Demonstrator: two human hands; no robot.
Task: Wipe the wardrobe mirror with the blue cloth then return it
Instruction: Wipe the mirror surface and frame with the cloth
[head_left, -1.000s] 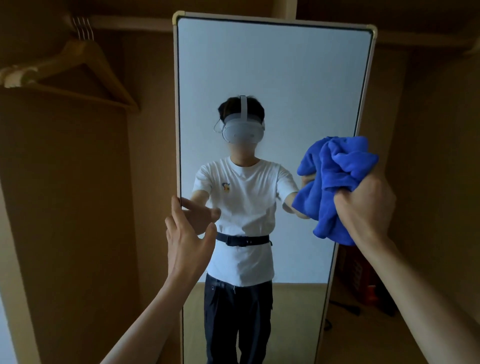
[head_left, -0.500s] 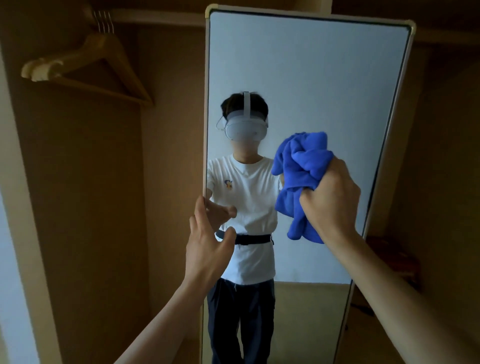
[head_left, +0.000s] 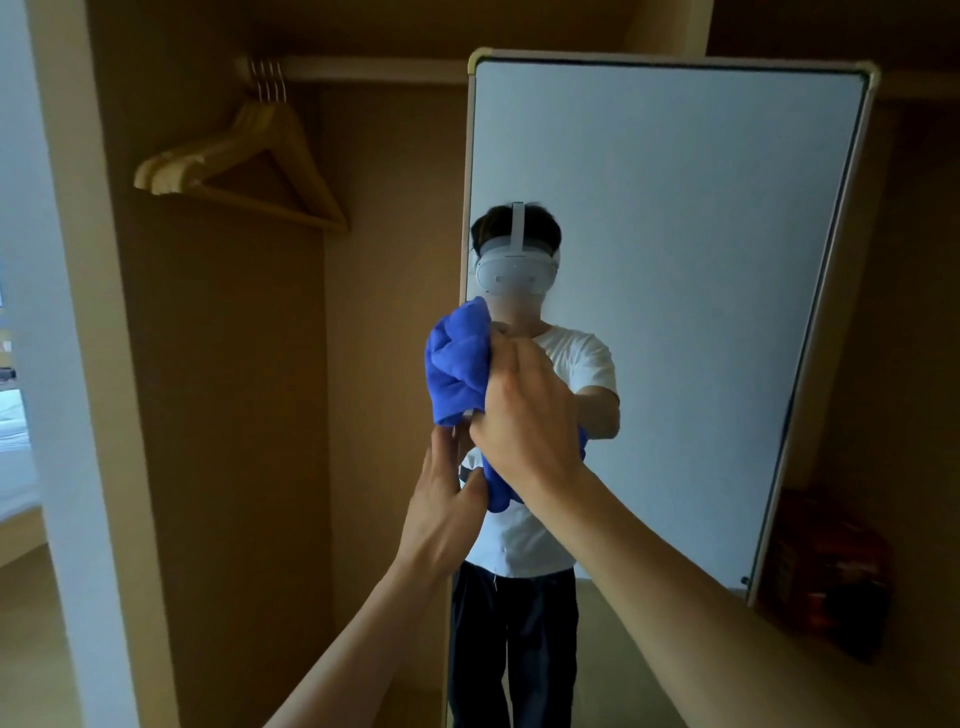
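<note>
Mirror (head_left: 675, 260), one: tall pale-framed panel standing in the wardrobe (head_left: 218, 415), long axis upright.

Blue cloth (head_left: 457, 364), one: bunched into a wad, long axis near vertical. Its bulky end points up and sits just left of the right hand's fingers (head_left: 501, 340); its thinner tail hangs below that palm. The wad lies at the mirror's left edge, partly overlapping the frame. Whether it presses on the glass cannot be told.

Right hand (head_left: 524, 415), one: fingers curled tight round the cloth's middle.

Left hand (head_left: 441, 499), one: fingers (head_left: 439, 452) straight, pointing up, holding nothing, just below the right hand's fingers along the mirror's left edge. Thumb beside the cloth's tail. Contact with the frame cannot be told.

Hangers (head_left: 244, 171), wooden: a nested set, up and well to the left of both hands' fingers. Four hooks seem to show, count not certain.

Rail (head_left: 363, 70), one: carries the hooks.

Red object (head_left: 826, 561), one: dim and blurred, low and well to the right of the fingers, behind the mirror's right edge.

Reflection (head_left: 571, 358), one person: white T-shirt, dark trousers, headset.
</note>
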